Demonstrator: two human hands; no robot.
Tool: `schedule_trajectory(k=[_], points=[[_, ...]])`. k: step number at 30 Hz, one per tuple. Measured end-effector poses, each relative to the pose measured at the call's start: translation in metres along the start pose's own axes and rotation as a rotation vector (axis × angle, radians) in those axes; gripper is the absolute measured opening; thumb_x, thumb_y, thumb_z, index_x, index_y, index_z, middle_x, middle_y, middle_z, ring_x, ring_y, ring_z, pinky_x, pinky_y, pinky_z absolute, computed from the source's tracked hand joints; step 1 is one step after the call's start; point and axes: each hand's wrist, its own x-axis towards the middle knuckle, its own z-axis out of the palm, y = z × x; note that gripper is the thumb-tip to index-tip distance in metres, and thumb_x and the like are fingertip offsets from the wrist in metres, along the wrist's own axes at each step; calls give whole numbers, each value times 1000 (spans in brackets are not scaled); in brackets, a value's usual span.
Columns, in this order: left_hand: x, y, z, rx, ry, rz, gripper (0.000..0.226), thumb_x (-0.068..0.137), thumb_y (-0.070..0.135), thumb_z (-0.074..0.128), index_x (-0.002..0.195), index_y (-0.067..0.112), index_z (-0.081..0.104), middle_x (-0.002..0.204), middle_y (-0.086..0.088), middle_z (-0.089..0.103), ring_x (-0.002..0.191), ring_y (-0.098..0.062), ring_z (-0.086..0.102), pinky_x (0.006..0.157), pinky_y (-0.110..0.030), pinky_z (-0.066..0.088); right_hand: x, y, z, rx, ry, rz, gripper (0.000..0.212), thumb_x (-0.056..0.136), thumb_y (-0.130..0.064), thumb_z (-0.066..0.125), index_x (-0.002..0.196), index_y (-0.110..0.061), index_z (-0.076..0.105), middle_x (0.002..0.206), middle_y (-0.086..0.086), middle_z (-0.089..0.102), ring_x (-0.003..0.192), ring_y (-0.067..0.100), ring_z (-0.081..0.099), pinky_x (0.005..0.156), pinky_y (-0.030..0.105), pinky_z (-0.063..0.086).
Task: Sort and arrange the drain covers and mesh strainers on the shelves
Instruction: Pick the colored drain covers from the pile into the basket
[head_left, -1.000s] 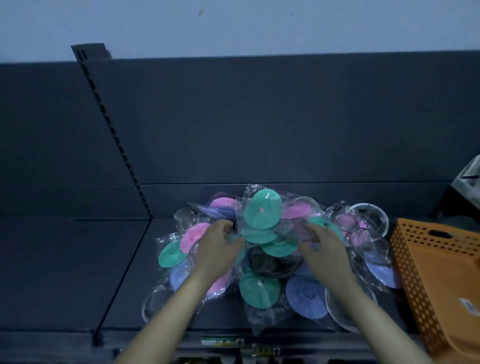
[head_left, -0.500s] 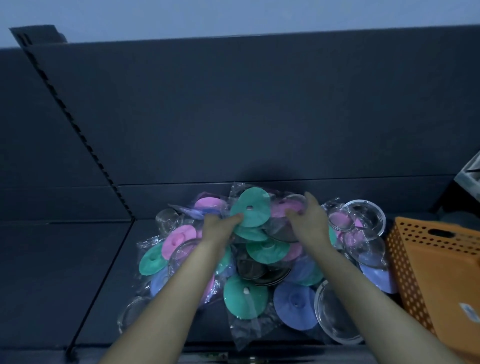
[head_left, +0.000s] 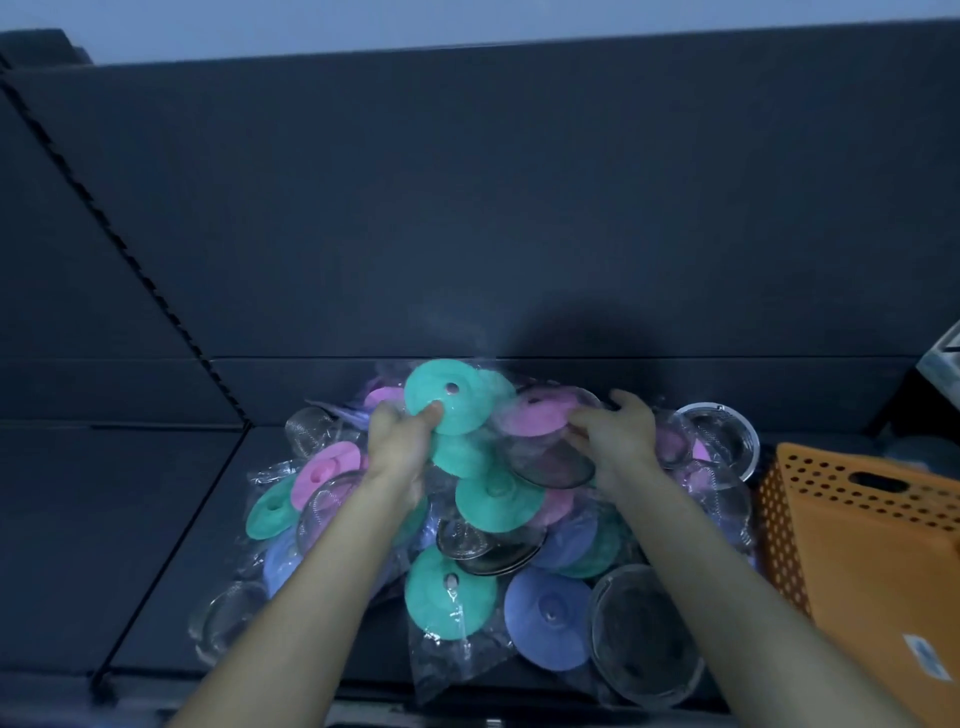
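Observation:
A heap of bagged drain covers in green, pink and purple, mixed with round mesh strainers, lies on the dark shelf (head_left: 130, 545). My left hand (head_left: 397, 441) pinches the lower edge of a green drain cover (head_left: 449, 397) raised at the back of the heap. My right hand (head_left: 618, 434) grips a pink drain cover (head_left: 537, 415) in its clear bag, just above a dark mesh strainer (head_left: 553, 465). Another green cover (head_left: 449, 592) and a purple cover (head_left: 545, 618) lie at the front, beside a large mesh strainer (head_left: 644, 634).
An orange perforated basket (head_left: 872, 545) stands at the right end of the shelf. The dark back panel (head_left: 467, 208) rises right behind the heap. A slotted upright (head_left: 119, 234) divides this bay from the bare shelf on the left.
Both hands have reached farther back into the heap. The left hand has lifted the green cover up and the right hand has taken hold of the pink bagged cover.

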Motion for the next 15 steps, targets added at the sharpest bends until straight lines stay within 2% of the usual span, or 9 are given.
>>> schedule_trajectory(k=[2,3,5,7,8,9,11,12,15], points=[[-3,0,-9,-34,99,68,17,89,8,63,100,10,50,106,-17,65,87,-29,66,73,-41,57,-2,-5,-3,13,6,-47,57,75,15,58,129,2,49,110,19,60,88,27,61,68,32,54],[-4,0,-15,-53,144,101,17,89,8,63,97,13,49,106,-18,65,88,-31,66,75,-43,57,-5,-8,-4,-3,20,-108,47,75,15,57,120,0,57,100,15,65,83,24,61,70,34,54],[-7,1,-27,-97,206,156,18,89,9,63,98,12,48,105,-19,65,89,-33,66,77,-46,57,-18,-15,-7,-60,46,-299,31,75,10,58,92,-14,67,83,2,67,76,16,62,74,36,55],[-9,1,-38,-105,252,221,18,89,9,62,102,9,49,99,-14,65,83,-28,65,67,-34,58,-41,-20,-6,-183,19,-566,17,74,-11,61,74,-28,61,72,-13,65,70,2,60,71,25,52],[-9,1,-44,-98,260,243,19,89,9,62,105,6,51,100,-13,66,85,-27,65,69,-33,57,-53,-20,-4,-259,-31,-673,5,73,-23,62,71,-28,59,70,-16,64,67,-2,57,67,18,48],[-10,1,-48,-86,259,251,23,89,10,63,108,3,53,104,-13,67,91,-28,66,75,-36,57,-63,-16,-1,-360,-81,-755,4,74,-27,62,72,-25,59,70,-17,63,66,-1,56,65,17,46],[-14,0,-54,-53,243,252,27,88,12,64,112,4,57,107,-13,68,96,-30,67,87,-45,55,-75,-2,4,-651,-194,-909,7,81,-12,60,84,-18,62,78,-12,65,74,7,57,71,30,46],[-16,-2,-56,-43,234,252,26,88,12,65,112,6,58,106,-13,69,95,-30,67,87,-46,54,-78,7,6,-834,-272,-964,14,83,-6,56,93,-13,63,87,-2,67,82,16,59,75,35,46],[-21,-7,-62,-6,199,265,20,87,11,66,106,9,59,99,-9,70,90,-28,68,85,-50,55,-78,34,6,-1228,-546,-916,40,87,-16,55,127,-10,51,128,11,55,119,29,48,98,37,40]])
